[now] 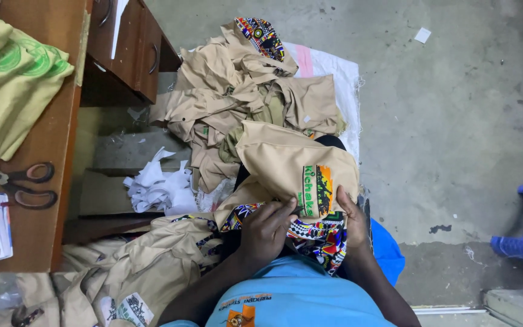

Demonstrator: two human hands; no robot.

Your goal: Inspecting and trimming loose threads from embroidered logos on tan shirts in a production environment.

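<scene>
Holding a tan bag (286,166) on the lap, the person works at its embroidered patch (317,191), which is green and orange. The left hand (267,230) lies on the near edge of the bag, its fingers (284,209) curled and pinched close beside the patch; whether they grip a thread, a small tool or only the cloth, I cannot tell. The right hand (352,221) holds the bag from the other side, fingers closed over the patch edge and the patterned lining (319,239) under it.

More tan pieces lie in a heap (243,85) on the floor ahead, partly on a white sack (334,69), and another heap (140,266) lies at the left. White paper scraps (158,184) lie between. On the wooden bench (43,200) rest scissors (22,184) and a folded green-printed cloth (4,79).

In my judgement the risk is at the patch: a pull that is too strong could tear the stitches or pucker the cloth. The bag could also slide off the lap into the heaps and get mixed with them
</scene>
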